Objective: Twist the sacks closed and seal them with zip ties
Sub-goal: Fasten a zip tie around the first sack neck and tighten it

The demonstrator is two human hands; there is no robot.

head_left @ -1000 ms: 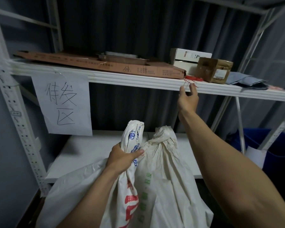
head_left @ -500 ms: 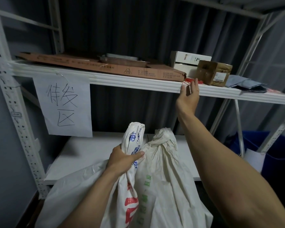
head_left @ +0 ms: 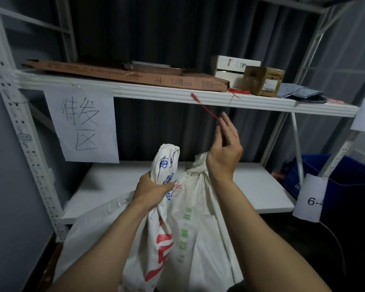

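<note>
Left sack [head_left: 164,245]: white woven, blue and red print, upright; bunched neck gripped in left hand [head_left: 151,190], top sticking up above the fist.
Right sack [head_left: 194,228]: white, green print, upright, touching the left one; neck twisted tight.
Zip tie [head_left: 204,106]: red, thin, pinched in right hand [head_left: 224,144], slanting up-left before the upper shelf [head_left: 156,92] edge.
Spare ties [head_left: 238,91]: red bundle lying on that shelf.

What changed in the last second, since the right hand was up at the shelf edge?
The right hand came down and back from the upper shelf, now pinching a red zip tie taken from the red bundle there. The left hand still grips the twisted neck of the printed sack; the second sack beside it has not moved.
</note>
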